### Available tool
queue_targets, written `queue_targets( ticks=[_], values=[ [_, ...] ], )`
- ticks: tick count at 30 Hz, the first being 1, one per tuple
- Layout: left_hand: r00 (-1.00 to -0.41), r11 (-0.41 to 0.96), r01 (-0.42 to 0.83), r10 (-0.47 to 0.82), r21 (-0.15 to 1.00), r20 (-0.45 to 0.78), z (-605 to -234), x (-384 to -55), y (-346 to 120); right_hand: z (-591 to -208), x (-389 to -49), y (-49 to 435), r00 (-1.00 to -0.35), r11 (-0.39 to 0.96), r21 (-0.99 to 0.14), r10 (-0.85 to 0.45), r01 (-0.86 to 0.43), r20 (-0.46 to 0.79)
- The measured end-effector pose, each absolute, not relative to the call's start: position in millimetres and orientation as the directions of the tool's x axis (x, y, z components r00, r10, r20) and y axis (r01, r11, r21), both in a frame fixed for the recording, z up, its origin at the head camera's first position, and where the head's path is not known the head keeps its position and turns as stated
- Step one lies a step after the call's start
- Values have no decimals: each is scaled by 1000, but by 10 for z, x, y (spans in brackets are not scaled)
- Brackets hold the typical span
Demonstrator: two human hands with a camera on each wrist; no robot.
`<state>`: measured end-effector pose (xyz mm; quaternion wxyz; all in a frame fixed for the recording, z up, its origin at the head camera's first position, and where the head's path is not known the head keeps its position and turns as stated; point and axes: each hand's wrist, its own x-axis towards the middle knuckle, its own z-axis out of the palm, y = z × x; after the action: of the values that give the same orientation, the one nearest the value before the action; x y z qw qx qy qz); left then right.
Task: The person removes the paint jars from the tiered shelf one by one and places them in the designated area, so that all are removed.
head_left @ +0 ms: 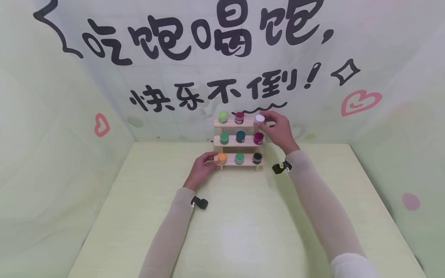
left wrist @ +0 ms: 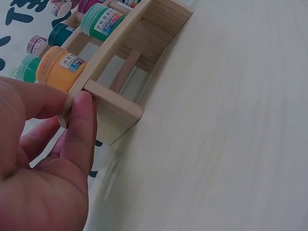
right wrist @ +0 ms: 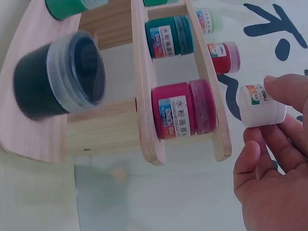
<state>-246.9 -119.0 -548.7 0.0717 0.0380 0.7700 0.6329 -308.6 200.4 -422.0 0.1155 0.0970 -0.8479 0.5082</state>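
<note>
A three-step wooden rack (head_left: 231,160) stands near the back wall with small paint jars on each step. My left hand (head_left: 201,170) pinches the left end of its lowest step, thumb above and fingers below, beside an orange paint jar (left wrist: 60,70). At the right end of the top step, my right hand (head_left: 278,129) grips a white paint jar (right wrist: 260,108) between thumb and fingers. A magenta paint jar (right wrist: 183,109) sits on the middle step under that hand. The black paint jar (head_left: 257,158) is on the lowest step's right end.
Light green jars, dark red jars and teal jars fill the other spots on the rack. Behind it hangs a white cloth wall (head_left: 187,73) with black lettering. The pale tabletop (head_left: 229,224) stretches in front, with cloth walls on both sides.
</note>
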Motion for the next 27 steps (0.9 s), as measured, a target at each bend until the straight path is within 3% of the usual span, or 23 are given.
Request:
queue_targets(
  ticks=[12, 27],
  values=[
    [-984, 188, -51, 158, 981, -81, -5453, -2479, -1172, -4207, -2737, 1916, -954, 469, -833, -79, -293, 291],
    [-983, 208, -57, 162, 976, -92, -5410, -2473, -1189, -4385, -2400, 1740, -932, 332, -874, -201, -354, 301]
  ],
)
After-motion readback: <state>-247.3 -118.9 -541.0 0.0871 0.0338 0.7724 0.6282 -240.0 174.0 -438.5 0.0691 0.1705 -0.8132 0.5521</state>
